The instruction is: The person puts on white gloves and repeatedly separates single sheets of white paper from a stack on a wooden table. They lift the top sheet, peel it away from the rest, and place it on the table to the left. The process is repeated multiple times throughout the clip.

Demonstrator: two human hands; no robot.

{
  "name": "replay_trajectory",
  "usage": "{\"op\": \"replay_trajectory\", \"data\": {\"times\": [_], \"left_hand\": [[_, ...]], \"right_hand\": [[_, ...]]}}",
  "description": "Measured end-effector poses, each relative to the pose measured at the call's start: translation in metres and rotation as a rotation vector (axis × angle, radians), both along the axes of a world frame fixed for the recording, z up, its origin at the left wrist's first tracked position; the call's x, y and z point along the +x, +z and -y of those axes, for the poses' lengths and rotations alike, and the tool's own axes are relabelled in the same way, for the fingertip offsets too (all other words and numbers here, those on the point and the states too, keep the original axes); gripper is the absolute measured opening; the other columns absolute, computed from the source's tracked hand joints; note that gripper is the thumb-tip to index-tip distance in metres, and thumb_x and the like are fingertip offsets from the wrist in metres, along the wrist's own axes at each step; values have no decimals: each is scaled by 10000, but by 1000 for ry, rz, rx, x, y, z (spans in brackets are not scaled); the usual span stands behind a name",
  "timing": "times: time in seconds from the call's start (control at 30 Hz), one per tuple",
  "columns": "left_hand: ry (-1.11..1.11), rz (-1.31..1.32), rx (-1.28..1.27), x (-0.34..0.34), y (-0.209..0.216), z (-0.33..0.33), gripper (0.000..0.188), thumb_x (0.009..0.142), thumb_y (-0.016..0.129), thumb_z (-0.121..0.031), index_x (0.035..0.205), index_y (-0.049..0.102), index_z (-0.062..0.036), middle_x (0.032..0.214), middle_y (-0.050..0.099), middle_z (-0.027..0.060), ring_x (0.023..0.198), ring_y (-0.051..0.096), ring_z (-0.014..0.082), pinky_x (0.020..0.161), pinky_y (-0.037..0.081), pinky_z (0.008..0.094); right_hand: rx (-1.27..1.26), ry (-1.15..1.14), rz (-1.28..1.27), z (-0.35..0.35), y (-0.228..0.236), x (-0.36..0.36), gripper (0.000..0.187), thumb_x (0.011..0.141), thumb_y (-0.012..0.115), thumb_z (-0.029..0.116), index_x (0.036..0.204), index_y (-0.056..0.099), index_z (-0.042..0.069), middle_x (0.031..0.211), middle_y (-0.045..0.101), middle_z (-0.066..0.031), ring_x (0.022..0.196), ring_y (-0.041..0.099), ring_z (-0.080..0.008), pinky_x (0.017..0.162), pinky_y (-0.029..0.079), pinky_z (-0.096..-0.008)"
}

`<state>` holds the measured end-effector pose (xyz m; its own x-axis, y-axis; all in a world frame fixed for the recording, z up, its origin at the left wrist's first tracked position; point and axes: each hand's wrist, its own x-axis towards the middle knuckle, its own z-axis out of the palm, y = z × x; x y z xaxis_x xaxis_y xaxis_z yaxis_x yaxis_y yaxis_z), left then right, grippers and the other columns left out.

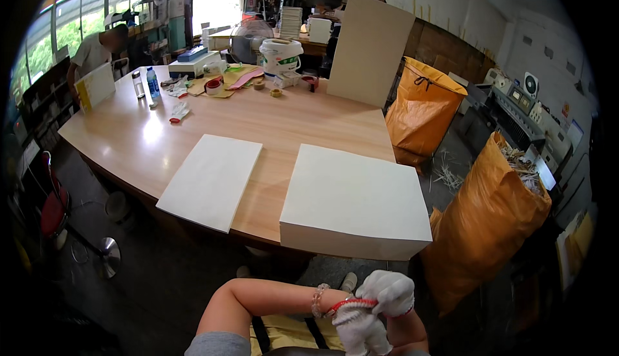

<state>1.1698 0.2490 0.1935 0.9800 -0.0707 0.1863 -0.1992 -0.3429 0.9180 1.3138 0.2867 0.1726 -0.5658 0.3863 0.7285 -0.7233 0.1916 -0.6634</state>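
Both of my hands wear white knit gloves with red cuffs, held together in front of my body below the table. My right hand (389, 291) is closed on the cuff of the glove on my left wrist. My left hand (361, 331) hangs bent downward, its fingers partly hidden near the lower edge, so their pose is unclear. A beaded bracelet (320, 300) circles my left wrist. Beyond my hands, a thick stack of white paper (354, 188) lies at the table's front right corner. To its left lies a thinner white stack (211, 182). Neither hand touches the paper.
The wooden table (271, 124) carries a bucket (281, 58), tape rolls, bottles and loose papers farther back. A tall board (371, 50) stands at its far right. Orange sacks (490, 221) fill the right side. A person (97, 53) is at the far left; a stool (55, 208) stands left.
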Motion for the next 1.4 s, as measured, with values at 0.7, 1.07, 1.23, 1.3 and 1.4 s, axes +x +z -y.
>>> {"op": "replay_trajectory", "data": {"times": [0.7,1.07,1.23,1.3,1.4], "left_hand": [[65,-80,47,-21,-34,3,449,941,617,-246,1287,560,34,1195,677,163,1167,623,281,971,496,366],[170,166,-478,-10,-48,-5,322,1021,609,-240,1230,585,3,1239,611,98,1159,581,189,1013,454,335],[1059,606,-713,-17,-36,-12,445,999,607,-389,1219,585,-3,1265,612,150,1205,582,267,1063,435,398],[698,989,-1147,-21,-54,-27,404,1006,591,-357,1201,601,-4,1232,636,151,1174,609,282,1047,456,415],[1085,785,-405,-36,-46,-22,349,1009,590,-311,1183,616,-11,1175,662,149,1133,628,284,1012,489,441]], "right_hand": [[352,-115,477,-11,-7,1,295,854,622,-139,1112,687,-12,972,687,-144,922,655,-265,766,548,-351],[31,-131,672,-4,-10,-20,315,923,638,-9,1238,658,-29,1107,705,-120,998,671,-156,837,543,-274],[-174,-244,948,-19,-143,-6,354,961,660,97,1290,601,-21,1219,663,-106,1099,641,-169,939,509,-274],[-217,-239,928,-10,-116,-16,360,979,657,122,1311,591,-1,1212,661,-90,1092,637,-159,939,516,-267],[-580,-158,672,5,-90,-14,359,1018,610,125,1363,559,39,1204,646,-60,1057,630,-150,954,535,-281]]}}
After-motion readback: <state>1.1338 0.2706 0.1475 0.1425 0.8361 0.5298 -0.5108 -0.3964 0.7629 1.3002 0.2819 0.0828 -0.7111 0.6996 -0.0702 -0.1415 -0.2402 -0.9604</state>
